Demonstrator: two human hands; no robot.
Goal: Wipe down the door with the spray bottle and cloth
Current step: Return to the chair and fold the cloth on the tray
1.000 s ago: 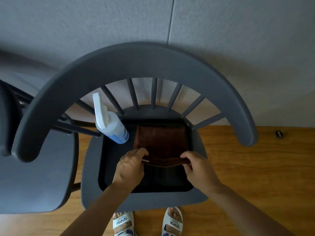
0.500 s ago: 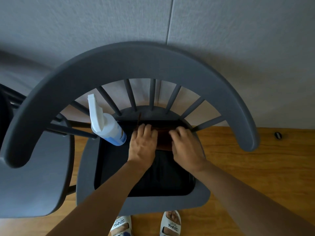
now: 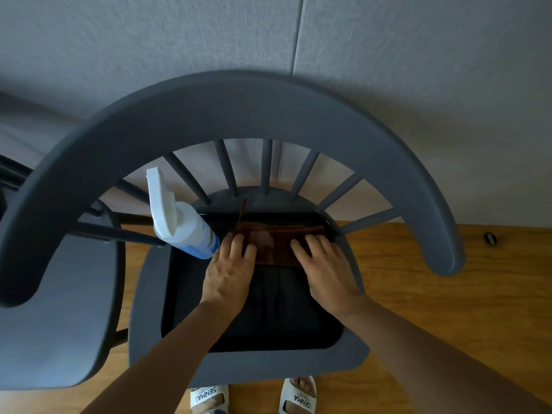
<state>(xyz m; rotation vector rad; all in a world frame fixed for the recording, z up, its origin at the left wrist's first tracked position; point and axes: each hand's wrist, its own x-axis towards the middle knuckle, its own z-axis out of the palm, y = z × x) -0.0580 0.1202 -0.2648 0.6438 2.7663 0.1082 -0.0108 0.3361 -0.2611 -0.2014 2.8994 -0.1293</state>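
A folded brown cloth [image 3: 276, 245] lies at the back of a black tray [image 3: 268, 318] on the seat of a grey chair [image 3: 227, 115]. My left hand [image 3: 231, 271] presses flat on the cloth's left end, fingers straight. My right hand [image 3: 324, 268] presses flat on its right end in the same way. A white spray bottle [image 3: 182, 227] with a blue label stands at the tray's back left corner, just left of my left hand, its nozzle pointing away from me.
The chair's curved back rail arches over the seat between me and a grey wall [image 3: 418, 70]. A second grey chair [image 3: 59, 309] stands close on the left. Wooden floor [image 3: 448, 294] lies to the right, with a small dark doorstop [image 3: 490, 238].
Both hands folded the cloth's near edge away from me onto its far half. They now lie flat on the narrower strip and have spread apart towards its ends.
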